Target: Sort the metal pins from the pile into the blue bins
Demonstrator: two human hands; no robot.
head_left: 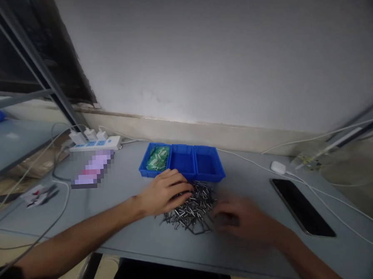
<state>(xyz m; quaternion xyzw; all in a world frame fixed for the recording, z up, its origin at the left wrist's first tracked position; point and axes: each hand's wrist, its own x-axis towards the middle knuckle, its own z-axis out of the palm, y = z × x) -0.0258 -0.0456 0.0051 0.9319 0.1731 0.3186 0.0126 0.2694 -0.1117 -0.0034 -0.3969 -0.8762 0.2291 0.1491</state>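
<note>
A heap of small shiny metal pins or screws [190, 210] lies on the table, with a bent thin metal rod, perhaps a hex key, at its front edge. My left hand [164, 192] rests over the heap's left side, fingers apart and slightly curved; what lies under the fingertips is hidden. At the right edge of the heap is my right hand [245, 219], smeared by motion, so its fingers and anything in them are unclear. Just behind the heap stand three joined blue trays [209, 178]. Green-and-white pieces [158, 158] fill the left one; the other two look bare inside.
A black phone [302, 208] lies on the right, near a white earphone case [278, 167] and trailing white cables. At the back left is a power strip [94, 143] with plugs, behind a pixelated phone-like object [92, 169]. A wall rises behind the table.
</note>
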